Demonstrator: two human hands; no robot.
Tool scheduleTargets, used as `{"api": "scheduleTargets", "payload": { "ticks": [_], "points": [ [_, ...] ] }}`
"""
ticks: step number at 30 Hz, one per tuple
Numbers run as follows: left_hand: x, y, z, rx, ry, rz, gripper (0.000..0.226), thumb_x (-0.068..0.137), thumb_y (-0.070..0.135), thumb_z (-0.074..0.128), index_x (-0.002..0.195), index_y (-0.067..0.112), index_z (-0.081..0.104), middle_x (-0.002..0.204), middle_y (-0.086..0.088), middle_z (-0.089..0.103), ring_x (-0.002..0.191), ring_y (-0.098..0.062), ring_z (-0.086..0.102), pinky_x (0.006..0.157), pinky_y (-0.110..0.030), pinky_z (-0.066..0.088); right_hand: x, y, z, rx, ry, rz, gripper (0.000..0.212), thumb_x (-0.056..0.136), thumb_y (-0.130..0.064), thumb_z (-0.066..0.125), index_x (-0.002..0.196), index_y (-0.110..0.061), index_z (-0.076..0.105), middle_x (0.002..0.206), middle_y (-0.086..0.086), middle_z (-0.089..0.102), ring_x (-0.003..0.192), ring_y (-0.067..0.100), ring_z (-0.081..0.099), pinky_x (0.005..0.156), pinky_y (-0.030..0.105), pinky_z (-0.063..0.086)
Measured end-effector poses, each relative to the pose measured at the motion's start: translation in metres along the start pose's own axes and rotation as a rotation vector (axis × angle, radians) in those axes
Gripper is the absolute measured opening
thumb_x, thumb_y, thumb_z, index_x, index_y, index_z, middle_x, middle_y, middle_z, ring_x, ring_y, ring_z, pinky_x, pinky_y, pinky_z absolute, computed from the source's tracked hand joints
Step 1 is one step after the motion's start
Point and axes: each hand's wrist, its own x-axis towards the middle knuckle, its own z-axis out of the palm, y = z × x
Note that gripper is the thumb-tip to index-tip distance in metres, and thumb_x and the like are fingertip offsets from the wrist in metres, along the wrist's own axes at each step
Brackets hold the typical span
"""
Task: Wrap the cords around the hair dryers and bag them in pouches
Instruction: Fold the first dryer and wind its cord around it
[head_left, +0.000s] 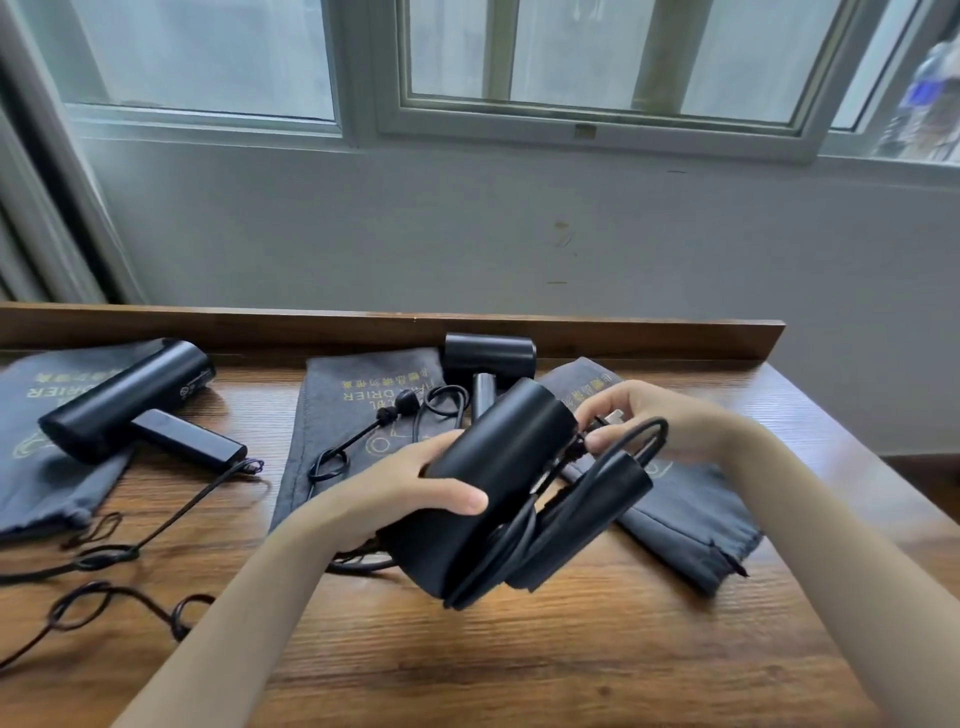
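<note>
A black hair dryer (498, 467) held over the tabletop (519, 665).
Fingers of the left hand (410, 478) wrap its body; fingers of the right hand (644, 410) pinch its cord (655, 430) by the plug (610, 418).

Wooden table (519, 649) against pale wall (467, 234), windows (597, 62) above.

A wooden table (519, 665) stands against a pale wall (467, 234) below a white-framed window (597, 111).

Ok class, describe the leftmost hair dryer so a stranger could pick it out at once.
Find the wooden table below the window. At its left end lies a grey pouch; the hair dryer rests partly on it. The held dryer and the far dryer are both further right.
</note>
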Motion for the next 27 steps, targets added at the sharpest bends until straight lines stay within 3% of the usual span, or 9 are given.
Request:
{"api": "scheduleTargets", "payload": {
  "ticks": [4,7,12,14,18,20,22,25,27],
  "points": [
    [0.003,0.004,0.002,0.234,0.065,-0.038,0.065,0.048,0.051,0.071,0.110,0.047,0.052,0.103,0.012,0.068,0.089,-0.007,0.067,0.077,-0.024,0.054,0.001,-0.006,-0.007,0.098,-0.040,0.196,0.009,0.088,0.001,0.057,0.097,-0.001,0.059,0.067,-0.004,0.066,0.057,0.001,0.062,0.051,0.010,0.046],
    [0.004,0.004,0.004,0.350,0.140,-0.082,0.064,0.046,0.057,0.069,0.107,0.053,0.050,0.101,0.015,0.066,0.085,-0.001,0.066,0.078,-0.023,0.054,0.003,-0.011,-0.005,-0.027,-0.019,0.265,0.018,0.085,-0.007,0.064,0.102,-0.004,0.061,0.080,0.000,0.069,0.073,0.005,0.066,0.062,0.012,0.049],
    [0.010,-0.004,0.008,0.441,0.337,-0.114,0.072,0.042,0.065,0.064,0.111,0.052,0.045,0.101,0.019,0.062,0.087,-0.004,0.063,0.080,-0.030,0.053,0.011,-0.011,0.009,-0.345,0.291,0.157,0.010,0.079,-0.018,0.071,0.083,-0.014,0.063,0.087,0.011,0.073,0.079,0.017,0.066,0.076,0.035,0.050],
    [0.013,-0.011,0.009,0.381,0.431,-0.125,0.077,0.041,0.065,0.063,0.113,0.047,0.048,0.102,0.019,0.062,0.091,-0.006,0.062,0.084,-0.033,0.052,0.011,-0.014,0.021,-0.400,0.424,0.049,0.014,0.074,-0.020,0.076,0.074,-0.020,0.063,0.085,0.006,0.073,0.082,0.020,0.068,0.083,0.039,0.051],
    [0.019,-0.023,0.012,0.071,0.642,-0.067,0.065,0.043,0.059,0.069,0.104,0.042,0.055,0.103,0.014,0.067,0.095,-0.008,0.063,0.089,-0.039,0.051,0.012,-0.008,0.061,-0.586,0.770,-0.277,0.027,0.068,-0.019,0.080,0.073,-0.026,0.055,0.102,-0.011,0.065,0.098,0.008,0.058,0.087,0.020,0.042],
    [0.022,-0.026,0.016,-0.073,0.723,-0.027,0.070,0.047,0.055,0.072,0.112,0.033,0.056,0.106,0.008,0.067,0.098,-0.012,0.063,0.091,-0.042,0.051,0.015,0.004,0.084,-0.473,0.862,-0.378,0.027,0.070,-0.012,0.078,0.079,-0.023,0.055,0.100,-0.009,0.062,0.097,0.005,0.056,0.082,0.020,0.046],
    [0.024,-0.027,0.020,-0.153,0.775,0.011,0.066,0.055,0.048,0.075,0.115,0.028,0.056,0.107,0.006,0.067,0.099,-0.014,0.063,0.091,-0.044,0.051,0.021,0.014,0.099,-0.325,0.901,-0.425,0.023,0.072,-0.009,0.076,0.081,-0.018,0.056,0.094,-0.007,0.060,0.090,0.006,0.057,0.066,0.016,0.049],
    [0.025,-0.031,0.025,-0.206,0.821,0.056,0.047,0.073,0.030,0.075,0.116,0.026,0.056,0.107,0.005,0.067,0.099,-0.014,0.063,0.090,-0.042,0.051,0.030,0.016,0.111,-0.220,0.970,-0.473,0.017,0.076,-0.027,0.068,0.076,-0.016,0.055,0.088,-0.005,0.058,0.085,0.009,0.056,0.062,0.015,0.045],
    [0.026,-0.035,0.029,-0.225,0.826,0.073,0.043,0.075,0.026,0.072,0.115,0.027,0.057,0.106,0.006,0.067,0.098,-0.012,0.063,0.089,-0.039,0.052,0.035,0.015,0.114,-0.135,1.011,-0.465,0.021,0.080,-0.035,0.059,0.069,-0.019,0.052,0.079,-0.004,0.056,0.077,0.012,0.054,0.060,0.023,0.044]
  ]
}}
